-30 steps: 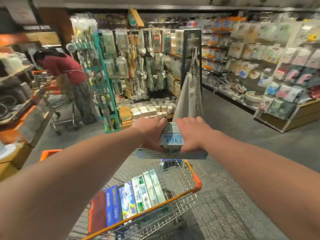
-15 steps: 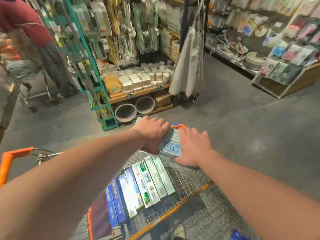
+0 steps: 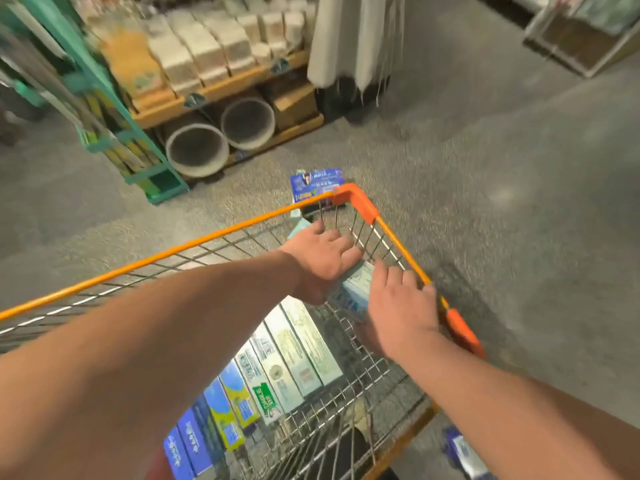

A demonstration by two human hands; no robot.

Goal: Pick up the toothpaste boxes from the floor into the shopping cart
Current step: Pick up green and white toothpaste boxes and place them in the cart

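Both my hands hold a stack of pale toothpaste boxes [image 3: 355, 289] low inside the far right corner of the shopping cart [image 3: 221, 230]. My left hand [image 3: 322, 261] grips its left side, my right hand [image 3: 398, 306] its right side. A row of several toothpaste boxes [image 3: 277, 365], blue, green and white, lies side by side on the cart's wire floor. A blue toothpaste box [image 3: 317, 183] lies on the floor just beyond the cart's orange corner. Another blue box [image 3: 464, 452] lies on the floor at the bottom right.
A wooden shelf [image 3: 221, 84] with white packs and two round bins [image 3: 221, 140] beneath it stands ahead on the left. A green rack [image 3: 104, 98] is at the left. White cloth [image 3: 353, 39] hangs ahead. Grey floor [image 3: 502, 202] spreads to the right.
My view has tipped down toward the cart. Both hands have lowered the stack of boxes from above the rim into the cart's far right corner.
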